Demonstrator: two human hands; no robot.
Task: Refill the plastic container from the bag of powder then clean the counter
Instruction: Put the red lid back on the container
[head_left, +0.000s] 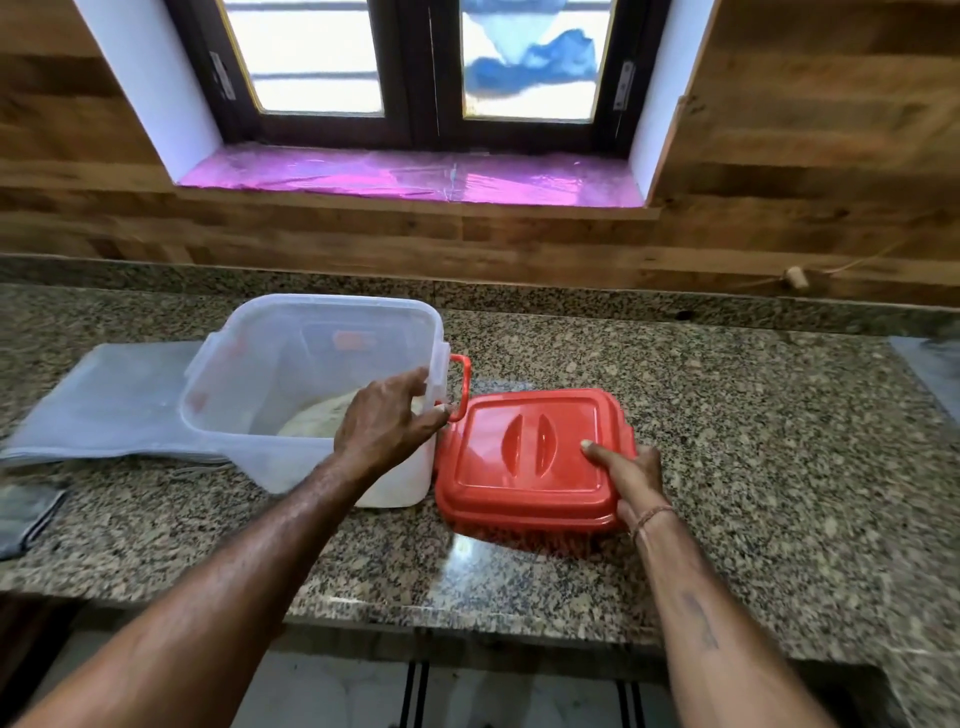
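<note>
Right hand (631, 475) gripping red lid (535, 460), left hand (387, 421) on upright open container (311, 384).

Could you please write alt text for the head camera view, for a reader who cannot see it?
A person's left hand grips the rim of an open clear plastic container holding a little pale powder, while the right hand holds its red lid beside it on a speckled granite counter. A flat translucent bag lies left of the container, below a window.
</note>
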